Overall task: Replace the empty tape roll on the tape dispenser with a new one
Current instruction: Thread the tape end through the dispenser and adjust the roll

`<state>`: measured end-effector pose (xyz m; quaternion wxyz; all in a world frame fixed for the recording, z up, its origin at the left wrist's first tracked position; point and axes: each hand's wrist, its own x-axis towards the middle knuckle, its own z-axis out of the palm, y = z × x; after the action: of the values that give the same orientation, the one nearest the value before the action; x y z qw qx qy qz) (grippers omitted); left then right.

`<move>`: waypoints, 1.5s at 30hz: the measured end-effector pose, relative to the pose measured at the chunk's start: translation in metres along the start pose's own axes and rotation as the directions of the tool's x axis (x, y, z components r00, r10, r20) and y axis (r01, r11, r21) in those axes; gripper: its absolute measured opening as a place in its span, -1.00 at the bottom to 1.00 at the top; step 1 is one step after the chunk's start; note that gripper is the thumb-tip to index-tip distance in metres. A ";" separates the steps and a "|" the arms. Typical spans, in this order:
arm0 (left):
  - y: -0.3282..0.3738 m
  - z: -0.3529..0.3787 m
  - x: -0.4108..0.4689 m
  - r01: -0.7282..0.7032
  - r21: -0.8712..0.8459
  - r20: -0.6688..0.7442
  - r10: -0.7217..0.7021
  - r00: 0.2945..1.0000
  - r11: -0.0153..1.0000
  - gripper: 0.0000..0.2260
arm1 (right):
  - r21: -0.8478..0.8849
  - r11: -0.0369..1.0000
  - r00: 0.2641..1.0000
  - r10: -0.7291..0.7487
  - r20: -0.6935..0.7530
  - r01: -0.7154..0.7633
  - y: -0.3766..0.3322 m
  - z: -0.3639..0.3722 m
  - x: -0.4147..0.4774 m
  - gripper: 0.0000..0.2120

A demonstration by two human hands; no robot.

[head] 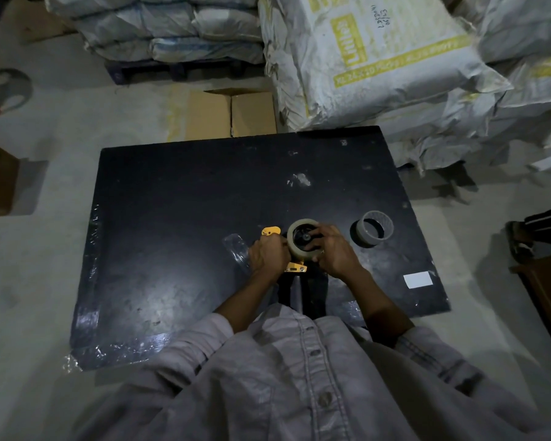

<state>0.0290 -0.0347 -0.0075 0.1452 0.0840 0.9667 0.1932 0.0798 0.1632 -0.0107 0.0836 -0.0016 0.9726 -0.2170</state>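
Note:
A yellow tape dispenser (270,231) lies on the black table (172,218), mostly covered by my hands. A full roll of clear tape (295,241) sits around the dispenser's black hub. My left hand (268,256) grips the dispenser's yellow frame from the left. My right hand (333,251) curls round the right side of the tape roll, with fingers on its inner edge. The empty grey cardboard core (373,229) stands on the table to the right, apart from both hands. A crumpled strip of clear tape (236,249) lies left of my left hand.
A white label (418,279) is stuck near the table's right front corner. Stacked white sacks (379,58) stand behind the table. A cardboard box (233,114) sits on the floor at the far edge. Someone's sandalled foot (522,240) is at the right.

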 end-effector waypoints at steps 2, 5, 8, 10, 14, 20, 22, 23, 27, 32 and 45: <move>0.000 -0.001 0.000 -0.025 0.016 0.043 0.024 0.999 1.000 -0.89 | -0.002 1.000 1.000 0.002 0.001 -0.002 0.000 0.000 0.000 -0.62; -0.003 0.006 0.002 -0.052 0.068 0.068 0.047 0.997 0.996 -0.79 | -0.003 1.000 1.000 -0.002 0.003 0.002 0.000 0.000 0.000 -0.62; 0.001 0.006 0.000 -0.081 0.109 0.055 0.075 0.996 0.991 -0.80 | 0.000 1.000 1.000 -0.002 0.002 0.002 0.000 -0.002 0.000 -0.63; 0.003 0.004 -0.002 -0.094 0.125 0.043 0.089 0.995 0.988 -0.80 | 0.000 1.000 1.000 -0.012 0.008 0.012 -0.001 -0.003 0.000 -0.63; 0.002 0.003 -0.007 -0.093 0.140 0.011 0.092 0.996 0.986 -0.83 | 0.026 1.000 1.000 -0.016 0.011 0.016 0.002 -0.003 0.000 -0.63; -0.001 0.000 -0.011 -0.091 0.156 -0.037 0.098 0.994 0.984 -0.80 | 0.047 0.998 0.999 -0.036 0.002 0.036 0.002 -0.004 0.001 -0.66; -0.002 0.000 -0.010 -0.084 0.146 -0.038 0.090 0.995 0.986 -0.79 | 0.045 0.998 0.999 -0.040 0.004 0.040 0.002 -0.005 0.000 -0.66; -0.001 0.000 -0.009 -0.081 0.148 -0.037 0.087 0.996 0.986 -0.78 | 0.046 0.998 0.999 -0.038 0.009 0.038 0.001 -0.006 0.000 -0.66; 0.001 0.002 -0.007 -0.069 0.165 -0.036 0.075 0.997 0.984 -0.78 | 0.039 0.999 0.999 -0.038 0.014 0.038 0.000 -0.007 0.000 -0.65; 0.007 0.002 -0.005 -0.031 0.139 -0.011 0.032 0.999 0.990 -0.81 | 0.045 0.998 0.999 -0.042 -0.002 0.042 0.001 -0.005 -0.001 -0.65; 0.006 0.002 -0.014 -0.087 0.145 0.011 0.086 0.996 0.986 -0.87 | 0.044 0.999 0.999 -0.030 0.033 0.029 0.008 -0.006 0.003 -0.62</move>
<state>0.0432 -0.0313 -0.0035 0.1324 0.1367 0.9733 0.1284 0.0758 0.1725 -0.0094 0.0968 -0.0179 0.9660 -0.2391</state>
